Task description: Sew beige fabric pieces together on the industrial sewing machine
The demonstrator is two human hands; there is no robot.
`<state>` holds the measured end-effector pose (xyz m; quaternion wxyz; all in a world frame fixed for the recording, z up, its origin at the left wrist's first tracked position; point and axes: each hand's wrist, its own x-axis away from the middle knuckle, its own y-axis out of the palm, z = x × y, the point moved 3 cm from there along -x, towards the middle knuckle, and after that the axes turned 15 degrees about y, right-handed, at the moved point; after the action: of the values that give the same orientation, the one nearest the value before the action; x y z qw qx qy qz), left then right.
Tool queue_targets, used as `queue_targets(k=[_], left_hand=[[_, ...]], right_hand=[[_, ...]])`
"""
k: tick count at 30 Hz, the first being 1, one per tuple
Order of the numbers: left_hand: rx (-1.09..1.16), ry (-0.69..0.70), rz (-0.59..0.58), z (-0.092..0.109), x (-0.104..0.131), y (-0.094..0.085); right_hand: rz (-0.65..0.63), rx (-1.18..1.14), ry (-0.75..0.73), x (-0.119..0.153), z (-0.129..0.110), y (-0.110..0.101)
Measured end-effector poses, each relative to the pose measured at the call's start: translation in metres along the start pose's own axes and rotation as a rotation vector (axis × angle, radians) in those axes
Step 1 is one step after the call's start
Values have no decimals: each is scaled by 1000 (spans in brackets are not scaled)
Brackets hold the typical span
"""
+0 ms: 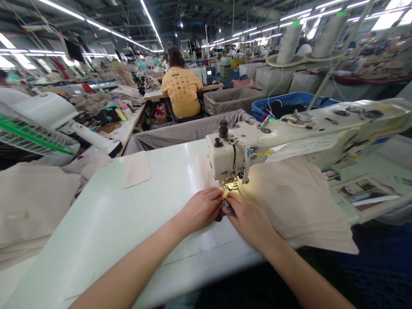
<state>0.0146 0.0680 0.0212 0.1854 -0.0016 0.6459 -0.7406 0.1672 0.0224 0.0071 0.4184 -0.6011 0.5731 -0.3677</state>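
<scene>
Just in front of the needle area of a white sewing machine (222,156), my left hand (204,208) and my right hand (247,214) meet with their fingertips close together. Both are closed in a pinch on something small that the fingers mostly hide. A dark patterned bit (228,208) shows between them, and a pale spot at the fingertips is lit yellow by the machine lamp. The presser foot (232,186) lies just beyond my fingers. To the right of my right hand, a stack of beige fabric pieces (299,201) lies under the machine arm.
A small beige fabric piece (137,169) lies on the pale green table (106,223). More beige fabric (28,201) is piled at left, near a white fan (41,116). Ahead are a grey cloth-lined bin (180,131), a blue basket (257,107) and a seated person (182,90).
</scene>
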Motion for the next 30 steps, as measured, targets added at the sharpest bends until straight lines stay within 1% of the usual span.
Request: queue_targets(k=[4, 8, 12, 15, 20, 30], left_hand=[[2, 1, 39, -16, -3, -3], [-11, -21, 53, -23, -2, 0], [-56, -18, 99, -24, 2, 4], [-70, -16, 112, -24, 5, 7], [-68, -70, 153, -25, 9, 8], [-91, -97, 106, -26, 9, 9]], right_hand=[[-4, 14, 13, -11, -2, -1], [-4, 30, 25, -9, -2, -1], [-11, 59, 43, 1, 0, 1], [-28, 78, 49, 7, 0, 3], [-25, 113, 41, 13, 1, 7], [47, 119, 20, 15, 0, 13]])
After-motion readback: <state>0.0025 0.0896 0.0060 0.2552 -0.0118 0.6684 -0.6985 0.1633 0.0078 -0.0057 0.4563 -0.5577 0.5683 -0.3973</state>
